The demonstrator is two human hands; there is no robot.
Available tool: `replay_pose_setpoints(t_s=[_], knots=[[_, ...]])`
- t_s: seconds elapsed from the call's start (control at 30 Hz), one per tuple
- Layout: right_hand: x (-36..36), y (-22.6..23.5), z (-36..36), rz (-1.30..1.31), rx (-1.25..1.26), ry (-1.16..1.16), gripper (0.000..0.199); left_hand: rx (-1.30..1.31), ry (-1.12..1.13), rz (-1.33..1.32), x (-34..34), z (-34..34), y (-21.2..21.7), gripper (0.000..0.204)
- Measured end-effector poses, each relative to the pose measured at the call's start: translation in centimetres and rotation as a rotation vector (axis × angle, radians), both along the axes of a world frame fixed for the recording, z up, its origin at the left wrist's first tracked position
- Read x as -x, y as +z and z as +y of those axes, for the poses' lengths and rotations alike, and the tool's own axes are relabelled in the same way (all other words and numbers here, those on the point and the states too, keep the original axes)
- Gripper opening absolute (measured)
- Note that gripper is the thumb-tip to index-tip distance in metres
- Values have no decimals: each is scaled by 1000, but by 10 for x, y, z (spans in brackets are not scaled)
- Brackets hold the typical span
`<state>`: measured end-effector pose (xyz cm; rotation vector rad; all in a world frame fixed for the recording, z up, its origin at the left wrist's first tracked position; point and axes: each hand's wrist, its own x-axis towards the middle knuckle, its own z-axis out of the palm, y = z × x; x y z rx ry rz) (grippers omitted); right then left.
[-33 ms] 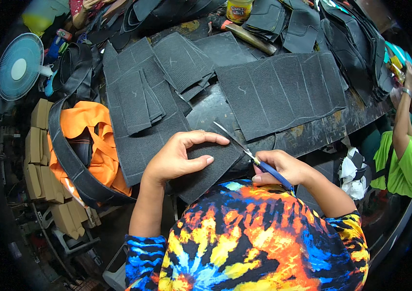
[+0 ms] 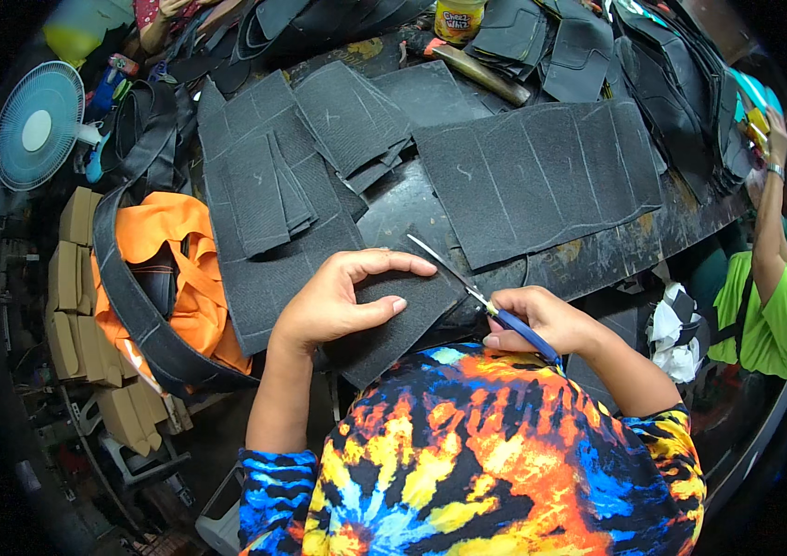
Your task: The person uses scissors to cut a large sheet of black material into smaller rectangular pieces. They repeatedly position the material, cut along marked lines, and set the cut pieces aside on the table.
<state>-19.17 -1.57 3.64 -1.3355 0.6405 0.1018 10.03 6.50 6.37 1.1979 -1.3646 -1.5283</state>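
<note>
My left hand [image 2: 338, 301] grips a small black textured sheet [image 2: 393, 320] at the table's near edge. Its thumb lies on top, its forefinger runs along the far edge, and the other fingers are hidden. In my right hand [image 2: 542, 320] is a pair of scissors [image 2: 509, 320] with blue handles. The blades lie across the sheet's right side and look nearly closed, their tips just past my left forefinger. Beyond my hands lies a wide black sheet [image 2: 542, 176] marked with pale lines. To the left, smaller cut pieces [image 2: 268, 199] rest on a long black sheet [image 2: 241, 292].
A hammer [image 2: 482, 72] and a yellow tub [image 2: 458, 20] stand at the back, near stacked black pieces [image 2: 579, 60]. Orange cloth [image 2: 162, 232] fills a black-rimmed container at left, below a fan [image 2: 38, 130]. A person in green [image 2: 764, 301] works at right.
My hands and the scissors stay almost where they were. At the right, the other person's hand has shifted slightly, and more of a yellow thing shows beside it.
</note>
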Motion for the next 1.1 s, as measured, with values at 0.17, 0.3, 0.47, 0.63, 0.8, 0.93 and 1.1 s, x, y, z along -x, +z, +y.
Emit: replay_pose_setpoints(t_s=[0.17,0.3,0.47,0.63,0.8,0.93,1.1], knots=[[1,-1,-2,-5,-23,55,28,17,-96,7,-5,-1,-2,39],[2,-3,-5,-15,-117,42,28,35,-186,-29,-6,-6,2,39],[36,-9,-5,30,-130,29,28,237,33,-71,-34,-34,21,41],[90,-13,7,126,-253,-40,34,514,711,36,-84,-133,6,44],[104,-15,20,87,-317,-197,35,389,863,-1219,-86,-162,-32,74],[88,-21,20,87,-286,-284,30,605,741,-890,-40,-116,-24,64],[85,-21,18,60,-164,-371,25,24,173,-321,41,-50,-33,66]])
